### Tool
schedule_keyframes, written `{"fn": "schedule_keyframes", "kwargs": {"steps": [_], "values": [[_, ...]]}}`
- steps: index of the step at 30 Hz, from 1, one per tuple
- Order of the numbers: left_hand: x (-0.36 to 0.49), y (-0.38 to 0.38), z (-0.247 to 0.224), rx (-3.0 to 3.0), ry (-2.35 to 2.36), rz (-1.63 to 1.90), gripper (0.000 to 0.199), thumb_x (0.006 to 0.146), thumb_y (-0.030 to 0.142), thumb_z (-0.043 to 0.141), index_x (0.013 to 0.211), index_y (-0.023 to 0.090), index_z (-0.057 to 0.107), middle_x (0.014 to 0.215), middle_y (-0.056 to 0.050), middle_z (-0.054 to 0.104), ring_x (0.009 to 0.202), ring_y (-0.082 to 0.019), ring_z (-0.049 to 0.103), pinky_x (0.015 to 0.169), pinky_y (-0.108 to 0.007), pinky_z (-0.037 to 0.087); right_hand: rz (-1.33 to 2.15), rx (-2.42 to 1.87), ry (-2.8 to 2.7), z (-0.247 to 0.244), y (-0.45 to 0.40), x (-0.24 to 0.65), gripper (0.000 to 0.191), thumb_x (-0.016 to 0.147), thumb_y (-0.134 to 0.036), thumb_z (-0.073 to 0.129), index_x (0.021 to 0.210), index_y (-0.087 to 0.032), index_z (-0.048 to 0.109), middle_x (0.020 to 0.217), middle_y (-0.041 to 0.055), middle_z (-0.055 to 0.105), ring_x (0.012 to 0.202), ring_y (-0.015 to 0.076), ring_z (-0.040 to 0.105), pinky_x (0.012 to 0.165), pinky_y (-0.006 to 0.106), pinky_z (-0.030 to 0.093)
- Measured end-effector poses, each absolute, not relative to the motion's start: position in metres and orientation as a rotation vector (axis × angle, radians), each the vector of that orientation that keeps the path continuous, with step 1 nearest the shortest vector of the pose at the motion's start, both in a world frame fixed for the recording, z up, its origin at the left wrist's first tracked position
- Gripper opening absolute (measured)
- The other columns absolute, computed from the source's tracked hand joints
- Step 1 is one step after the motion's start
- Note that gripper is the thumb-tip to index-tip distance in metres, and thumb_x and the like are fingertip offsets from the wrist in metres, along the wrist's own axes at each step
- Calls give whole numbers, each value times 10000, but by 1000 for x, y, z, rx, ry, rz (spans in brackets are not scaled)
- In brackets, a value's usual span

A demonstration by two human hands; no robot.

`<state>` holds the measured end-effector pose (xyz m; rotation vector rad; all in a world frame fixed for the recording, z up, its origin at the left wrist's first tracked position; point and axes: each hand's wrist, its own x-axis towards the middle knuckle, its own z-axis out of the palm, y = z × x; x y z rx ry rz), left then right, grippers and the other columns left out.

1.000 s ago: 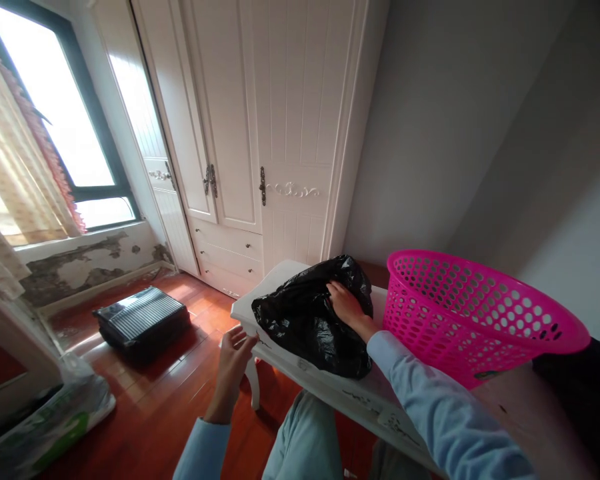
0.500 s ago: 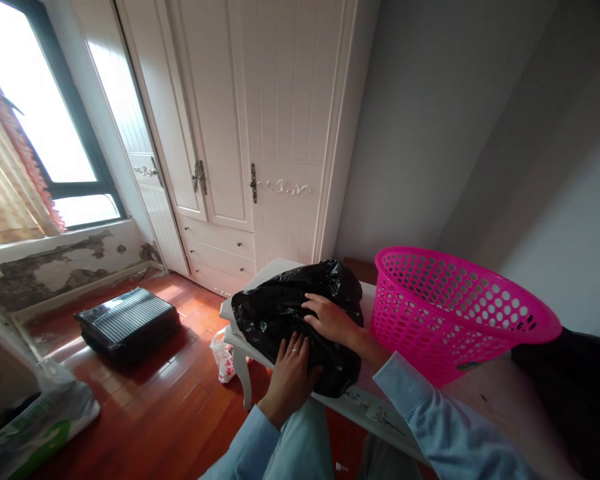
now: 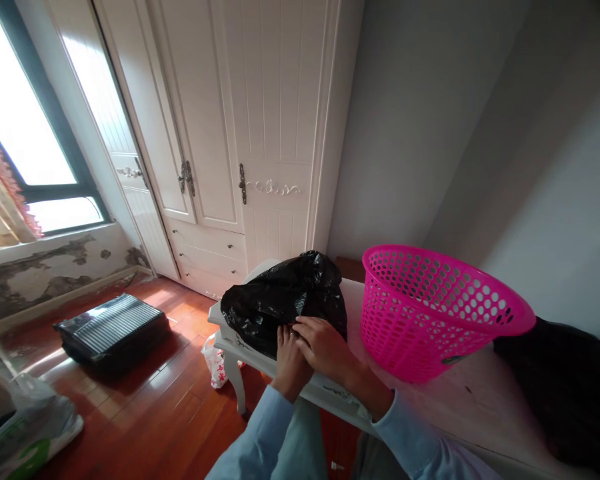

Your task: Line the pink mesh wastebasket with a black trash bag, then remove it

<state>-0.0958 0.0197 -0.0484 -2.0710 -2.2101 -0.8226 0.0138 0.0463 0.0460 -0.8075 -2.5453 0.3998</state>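
A crumpled black plastic bag [image 3: 275, 303] lies at the left end of a white table [image 3: 353, 297]. My left hand [image 3: 293, 363] is at the bag's near edge, its fingers closed on the plastic. My right hand [image 3: 325, 350] overlaps it from the right, fingers bent over the left fingertips and the same edge. Both hands touch each other, so part of the grip is hidden. Just right of the bag stands a pink perforated plastic basket [image 3: 405, 333], apart from my hands.
Black fabric or plastic [image 3: 560, 387] lies right of the basket. A dark ribbed suitcase [image 3: 113, 330] rests on the wooden floor. A white-and-red bag [image 3: 215, 363] sits by the table leg, and a plastic package [image 3: 40, 427] lies lower left. A white wardrobe [image 3: 280, 120] stands behind.
My hands were apart with fingers spread on the bag; they have come together at its near edge. The near part of the bag is drawn in. The view has shifted slightly right.
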Motion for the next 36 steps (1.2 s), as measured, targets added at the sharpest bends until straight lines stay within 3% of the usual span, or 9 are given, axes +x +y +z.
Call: {"fn": "schedule_keyframes", "kwargs": {"steps": [3,8,13,16,22,26,29,32,36], "values": [[-100,-10,-46,-1966,-2293,-876,603,941,325,468,1476,47,482,1535,-264,452,1496,-432,314,1191,-665,279,389,-902,-2467,34,48,28,430,914,-124,499,1313,-111,659,1387,132,635,1297,252,579,1163,416,413],[-112,-52,-32,-1736,-2133,-1299,453,960,398,484,1345,192,605,1397,-167,604,1336,-333,546,1109,-548,468,304,-874,-2456,8,41,40,470,901,-44,449,1324,-116,640,1341,128,665,1247,236,607,1141,428,431],[-125,-20,5,-2076,-1750,-1434,403,973,207,407,1307,180,630,1422,-120,593,1431,-245,458,1175,-456,431,152,-847,-2461,0,31,40,430,913,-31,423,1263,-134,652,1234,129,696,1138,237,636,1061,435,483],[-130,27,25,-2307,-1746,-1261,465,939,136,363,1317,150,633,1474,-118,562,1493,-234,376,1216,-460,376,91,-843,-2507,-7,20,41,410,905,-34,461,1245,-137,666,1235,123,695,1153,247,627,1099,455,451],[-127,102,35,-2624,-1806,-446,595,1003,493,425,1496,165,484,1635,-135,343,1573,-301,148,1266,-539,175,44,-1007,-2425,-18,1,51,461,881,-10,491,1294,-127,659,1344,150,645,1248,263,573,1118,416,420],[-126,117,15,-2634,-1942,-266,773,980,616,400,1589,148,315,1658,-185,253,1573,-346,109,1250,-582,139,56,-1321,-2327,-9,5,62,508,910,-9,433,1360,-155,617,1349,167,633,1199,298,581,977,449,462],[-130,121,-2,-2579,-2084,-175,812,983,652,328,1604,131,270,1664,-214,210,1566,-385,110,1229,-618,131,142,-1428,-2347,-3,6,72,404,942,-45,446,1225,-203,687,1186,129,695,1100,296,606,905,464,459],[-138,126,-13,-2515,-2192,-125,818,982,666,287,1599,129,286,1664,-224,203,1559,-406,128,1217,-640,115,199,-1363,-2336,-8,-4,80,304,938,-51,490,1040,-211,728,1090,88,712,1047,273,615,904,444,471],[-143,139,-17,-2480,-2213,-129,821,977,683,264,1608,159,266,1681,-186,183,1570,-370,110,1233,-610,72,231,-1245,-2245,-31,-23,86,325,909,-23,510,1035,-210,743,1152,82,717,1081,260,627,956,427,499]]}}
